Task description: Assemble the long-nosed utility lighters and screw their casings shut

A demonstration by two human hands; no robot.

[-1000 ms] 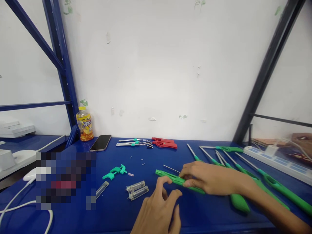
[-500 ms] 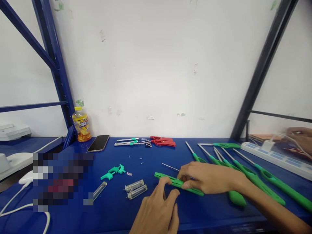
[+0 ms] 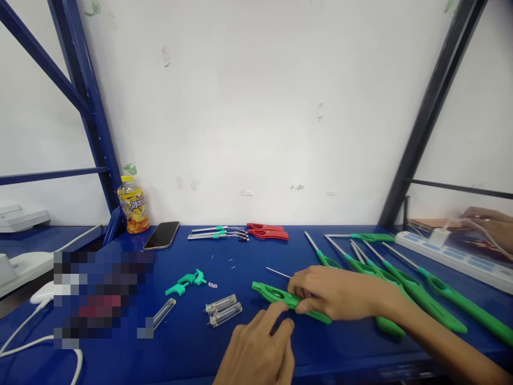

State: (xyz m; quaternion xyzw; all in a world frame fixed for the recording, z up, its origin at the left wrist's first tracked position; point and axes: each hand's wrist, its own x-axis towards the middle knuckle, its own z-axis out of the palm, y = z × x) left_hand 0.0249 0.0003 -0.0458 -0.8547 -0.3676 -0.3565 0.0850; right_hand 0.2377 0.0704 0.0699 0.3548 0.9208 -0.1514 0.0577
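Note:
A green lighter casing lies slantwise on the blue table, its right part under my right hand. The fingers of my right hand are closed on the casing, and a thin metal rod sticks out to the left behind them. My left hand is just in front of the casing, its index fingertip at the casing's near edge and its fingers apart, with nothing held. Two clear fuel cartridges lie left of my left hand. Farther left are teal plastic parts and another clear tube.
Several green lighters with metal tubes lie at the right. Red casings and metal tubes with wires lie at the back. Also in view are a phone, a bottle, a power strip and another person's hand.
The green casing has shifted slightly left and turned, showing more of its opening. My right hand has moved a little left, and my left index finger has come down beside the casing.

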